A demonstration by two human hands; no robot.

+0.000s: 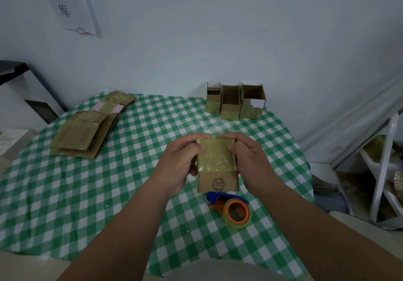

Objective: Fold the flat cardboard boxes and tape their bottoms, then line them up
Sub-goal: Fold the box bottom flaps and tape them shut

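Observation:
A small folded cardboard box (216, 167) is held above the table, its taped face turned up toward me and a round stamp on its near side. My left hand (178, 163) grips its left side with the thumb on the taped top. My right hand (248, 160) grips the right side, thumb pressing the tape. A tape dispenser (233, 211) with an orange core lies on the table just below the box. Three folded boxes (234, 101) stand in a row at the back by the wall. A stack of flat boxes (87, 132) lies at the left.
The round table wears a green and white checked cloth (109, 193). A white shelf unit (383, 167) stands to the right and a dark stand (26, 88) at the far left. A paper sign (69, 3) hangs on the wall.

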